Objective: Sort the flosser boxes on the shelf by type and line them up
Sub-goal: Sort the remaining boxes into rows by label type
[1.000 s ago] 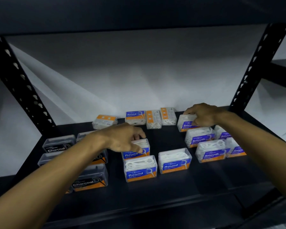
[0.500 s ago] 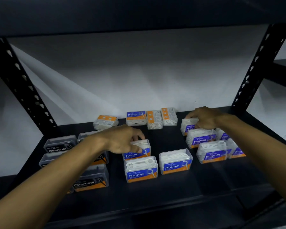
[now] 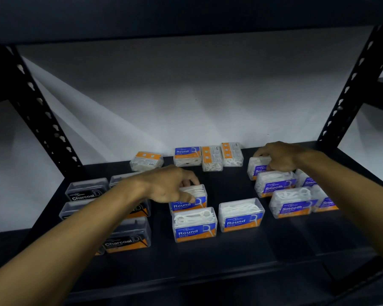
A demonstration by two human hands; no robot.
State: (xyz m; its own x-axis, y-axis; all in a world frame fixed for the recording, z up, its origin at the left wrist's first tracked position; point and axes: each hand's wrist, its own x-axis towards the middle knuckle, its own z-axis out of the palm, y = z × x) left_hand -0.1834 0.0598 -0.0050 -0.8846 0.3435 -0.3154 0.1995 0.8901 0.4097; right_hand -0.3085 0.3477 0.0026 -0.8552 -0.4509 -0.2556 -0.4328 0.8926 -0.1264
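Note:
Clear flosser boxes lie on a black shelf (image 3: 230, 261). Black Charcoal boxes (image 3: 86, 191) sit at the left, blue-labelled Round boxes (image 3: 241, 215) in the middle, Smooth boxes (image 3: 292, 203) at the right. My left hand (image 3: 170, 184) grips the rear Round box (image 3: 192, 198) of the middle group from above. My right hand (image 3: 279, 156) holds the rearmost Smooth box (image 3: 258, 166), fingers curled over its top. Along the back wall lie four more boxes: a Round box (image 3: 187, 155) and three turned with orange backs (image 3: 211, 157) showing.
Perforated black uprights stand at the back left (image 3: 38, 111) and back right (image 3: 349, 91). Another dark shelf (image 3: 186, 14) hangs overhead. A white wall closes the back. Bare shelf surface shows between the Round and Smooth groups and along the front edge.
My right hand has drawn the rearmost Smooth box slightly nearer to the Smooth box in front of it. My left hand stays on the rear Round box, barely moved.

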